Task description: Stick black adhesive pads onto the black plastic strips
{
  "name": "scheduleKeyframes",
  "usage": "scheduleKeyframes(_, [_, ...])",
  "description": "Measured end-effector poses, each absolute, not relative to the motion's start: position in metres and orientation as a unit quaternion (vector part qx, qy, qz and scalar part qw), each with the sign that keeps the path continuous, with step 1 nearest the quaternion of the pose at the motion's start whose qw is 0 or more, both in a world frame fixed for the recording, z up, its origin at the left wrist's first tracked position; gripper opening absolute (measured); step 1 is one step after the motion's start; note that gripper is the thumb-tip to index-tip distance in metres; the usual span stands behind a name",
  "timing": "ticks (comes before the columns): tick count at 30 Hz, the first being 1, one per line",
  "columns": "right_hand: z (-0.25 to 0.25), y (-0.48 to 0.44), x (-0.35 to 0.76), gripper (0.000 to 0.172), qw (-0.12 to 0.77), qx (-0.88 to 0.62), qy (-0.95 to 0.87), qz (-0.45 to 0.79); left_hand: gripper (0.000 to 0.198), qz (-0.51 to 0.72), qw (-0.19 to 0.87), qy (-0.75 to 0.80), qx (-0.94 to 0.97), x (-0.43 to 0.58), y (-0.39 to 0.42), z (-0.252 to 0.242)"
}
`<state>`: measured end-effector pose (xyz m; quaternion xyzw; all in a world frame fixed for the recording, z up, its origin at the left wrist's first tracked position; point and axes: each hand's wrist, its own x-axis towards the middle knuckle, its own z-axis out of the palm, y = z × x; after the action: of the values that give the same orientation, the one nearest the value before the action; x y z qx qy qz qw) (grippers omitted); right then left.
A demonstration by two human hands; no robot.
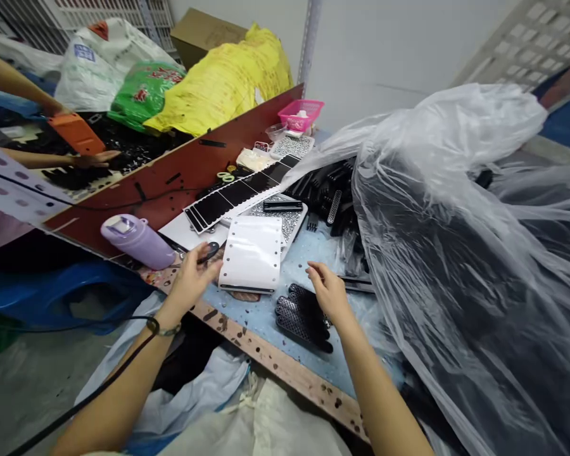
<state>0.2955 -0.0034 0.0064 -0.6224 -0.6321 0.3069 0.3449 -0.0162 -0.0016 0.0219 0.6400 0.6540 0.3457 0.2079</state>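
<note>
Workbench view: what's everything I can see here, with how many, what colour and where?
workbench: 1, pale blue top, centre
water bottle: 1, lilac, lying at the bench's left edge
perforated white sheet: 1, white, between the hands
black strips: 1 row, black on white backing, beyond the sheet
perforated black pieces: several, black, stacked under the right hand
plastic sheeting: 1, clear, heaped right
basket: 1, pink, far end
bags: 3, yellow, green, white, far left
cardboard box: 1, brown, behind the bags
co-worker's hands: 2, far left, by an orange object
left hand: 1, pinching a small black item
right hand: 1, open, above the pieces
</note>
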Motion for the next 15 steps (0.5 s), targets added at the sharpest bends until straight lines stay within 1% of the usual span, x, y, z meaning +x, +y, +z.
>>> scheduleKeyframes(2, [0.003, 0.001, 0.272, 0.034, 0.333, -0.614, -0.632, 0.337, 0.061, 0.272, 0.243, 0.64, 0.677, -0.03, -0.011, 0.008])
scheduleKeyframes(3, [0.0, 0.002, 0.261, 0.034, 0.326, -0.606, -0.633, 0.355, 0.053, 0.246, 0.25, 0.625, 0.697, -0.031, -0.018, 0.004])
scheduleKeyframes(5, [-0.002, 0.001, 0.245, 0.039, 0.323, -0.597, -0.629, 0.379, 0.036, 0.245, 0.275, 0.599, 0.711, -0.022, -0.031, 0.0])
scheduleKeyframes(6, [-0.002, 0.0, 0.239, 0.04, 0.336, -0.603, -0.628, 0.36, 0.031, 0.265, 0.3, 0.591, 0.7, -0.014, -0.035, 0.0])
scheduleKeyframes(8, [0.003, -0.006, 0.232, 0.035, 0.385, -0.615, -0.64, 0.252, 0.03, 0.311, 0.356, 0.578, 0.665, 0.001, -0.037, 0.004])
scheduleKeyframes(10, [0.012, -0.013, 0.227, 0.029, 0.414, -0.574, -0.692, 0.141, 0.03, 0.344, 0.397, 0.558, 0.642, 0.015, -0.034, 0.01])
scheduleKeyframes(11, [0.016, -0.016, 0.225, 0.027, 0.407, -0.533, -0.733, 0.113, 0.029, 0.358, 0.409, 0.543, 0.64, 0.021, -0.032, 0.012])
scheduleKeyframes(13, [0.02, -0.021, 0.219, 0.027, 0.374, -0.449, -0.803, 0.114, 0.026, 0.384, 0.423, 0.504, 0.647, 0.029, -0.028, 0.017])
scheduleKeyframes(15, [0.02, -0.024, 0.212, 0.028, 0.364, -0.406, -0.828, 0.129, 0.025, 0.403, 0.426, 0.464, 0.664, 0.034, -0.026, 0.021])
